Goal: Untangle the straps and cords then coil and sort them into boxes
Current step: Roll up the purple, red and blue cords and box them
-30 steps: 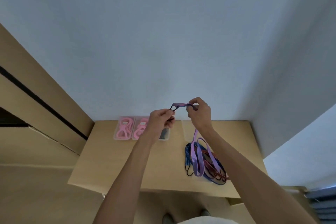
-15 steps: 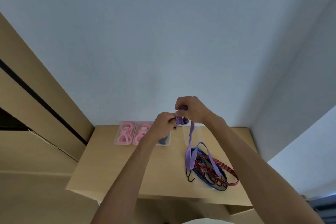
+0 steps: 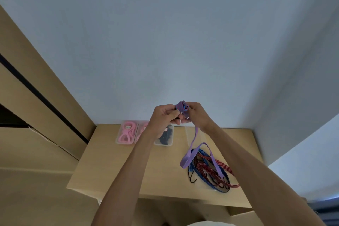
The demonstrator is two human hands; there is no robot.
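Note:
Both hands are raised above the wooden table (image 3: 113,169). My left hand (image 3: 165,115) and my right hand (image 3: 197,115) together grip a small coil of the purple strap (image 3: 191,150) between them. The strap's free length hangs down from my right hand and loops onto a pile of a blue cord (image 3: 201,174) and a red cord (image 3: 220,169) with black hooks on the table's right side.
At the table's back stand clear boxes: two with pink coiled cords (image 3: 127,132), one with dark items (image 3: 166,136), and one empty-looking box (image 3: 189,134) behind the strap. Walls close in behind and at the right; wooden panels stand at the left.
The coil between my hands has grown as more strap was wound up. The hanging length is shorter and its loop has lifted off the pile.

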